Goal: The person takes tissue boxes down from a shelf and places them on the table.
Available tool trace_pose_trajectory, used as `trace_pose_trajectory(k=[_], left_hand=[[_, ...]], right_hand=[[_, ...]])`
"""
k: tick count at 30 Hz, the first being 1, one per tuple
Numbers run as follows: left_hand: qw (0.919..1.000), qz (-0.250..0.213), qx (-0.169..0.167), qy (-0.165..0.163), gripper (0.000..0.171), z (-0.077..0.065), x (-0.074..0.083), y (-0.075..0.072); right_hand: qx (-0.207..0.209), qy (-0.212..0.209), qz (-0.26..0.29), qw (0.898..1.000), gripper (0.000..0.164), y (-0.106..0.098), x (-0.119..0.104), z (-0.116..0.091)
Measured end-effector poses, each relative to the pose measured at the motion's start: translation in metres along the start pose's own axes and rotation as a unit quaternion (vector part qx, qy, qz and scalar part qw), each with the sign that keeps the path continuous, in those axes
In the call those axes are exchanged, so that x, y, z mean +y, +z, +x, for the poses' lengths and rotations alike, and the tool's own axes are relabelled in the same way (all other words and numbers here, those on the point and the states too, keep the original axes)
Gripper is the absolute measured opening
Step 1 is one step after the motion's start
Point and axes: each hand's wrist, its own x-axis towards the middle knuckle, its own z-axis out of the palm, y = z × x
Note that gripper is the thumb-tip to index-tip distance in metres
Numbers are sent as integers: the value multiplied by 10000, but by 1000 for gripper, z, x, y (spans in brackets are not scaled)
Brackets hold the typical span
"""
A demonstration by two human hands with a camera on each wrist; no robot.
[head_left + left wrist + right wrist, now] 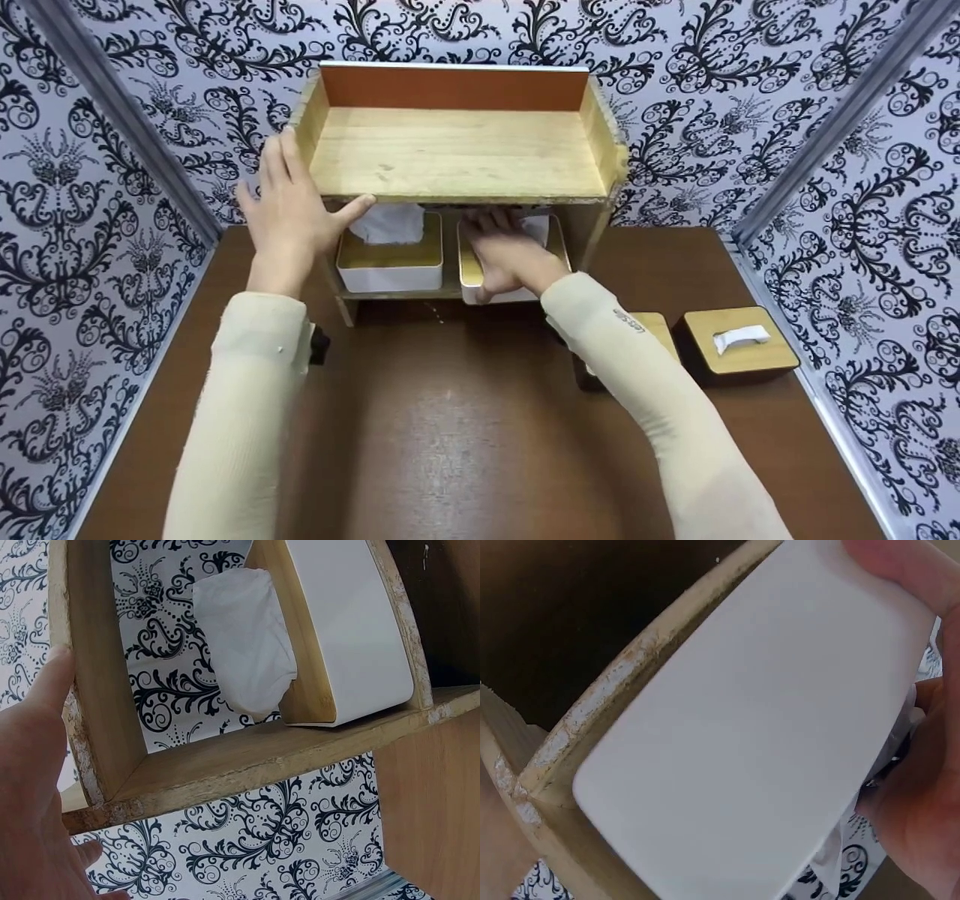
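Note:
My left hand (289, 210) rests against the left upper corner of a small wooden shelf (457, 154), fingers stretched along its side and thumb on the front edge of its top board. Under that board, my right hand (510, 259) grips the right-hand white tissue box (742, 735). Its thumb lies on the white front, while the other fingers reach over the wood-toned lid beside the tissue. To the left, a matching tissue box (394, 280) sits in the lower compartment, with a white tissue (247, 641) sticking out.
On the brown table (435, 420), to the right of the shelf, stands a dark tissue box (735, 352) with a wood-toned lid. Another wood-lidded box (656, 328) is partly hidden by my right sleeve. Patterned wall panels (847, 120) enclose the table at the back and sides.

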Motion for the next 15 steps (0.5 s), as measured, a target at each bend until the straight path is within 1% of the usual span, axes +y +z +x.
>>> trace_pose_trajectory(k=[2, 7, 15], left_hand=[[10000, 8, -26, -5, 133, 0, 0, 0], [10000, -16, -31, 23, 132, 1, 1, -1], [10000, -58, -18, 42, 132, 1, 1, -1]], right_hand=[[29, -41, -109, 9999, 131, 0, -3, -3], [-51, -98, -239, 9997, 134, 1, -10, -12], [-37, -107, -521, 9986, 131, 3, -21, -29]])
